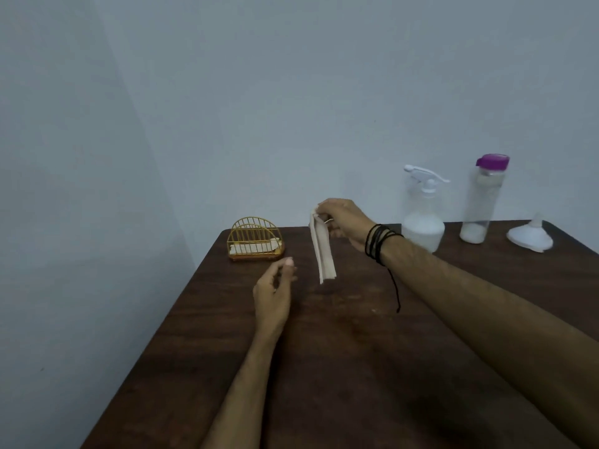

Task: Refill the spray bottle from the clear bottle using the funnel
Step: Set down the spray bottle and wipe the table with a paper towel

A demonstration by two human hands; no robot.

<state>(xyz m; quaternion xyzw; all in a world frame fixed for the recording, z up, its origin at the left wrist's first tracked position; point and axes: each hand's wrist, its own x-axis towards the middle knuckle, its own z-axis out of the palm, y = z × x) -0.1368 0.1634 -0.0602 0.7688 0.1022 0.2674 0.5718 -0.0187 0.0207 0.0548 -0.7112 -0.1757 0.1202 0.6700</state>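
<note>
The spray bottle [424, 215] with a white trigger head stands at the table's far right, partly filled with pale liquid. Right of it stands the tall clear bottle [481, 202] with a purple cap, with a little white content at its bottom. The white funnel [530, 238] lies wide end down at the far right edge. My right hand [343, 223] pinches the top of a folded beige napkin [322, 251], which hangs above the table. My left hand [275, 294] hovers lower left of the napkin, fingers loosely curled, holding nothing.
A gold wire napkin holder [256, 239] with a few napkins lying in it sits near the far left corner of the dark wooden table [324, 367]. A pale wall stands close behind and to the left. Black cords circle my right wrist.
</note>
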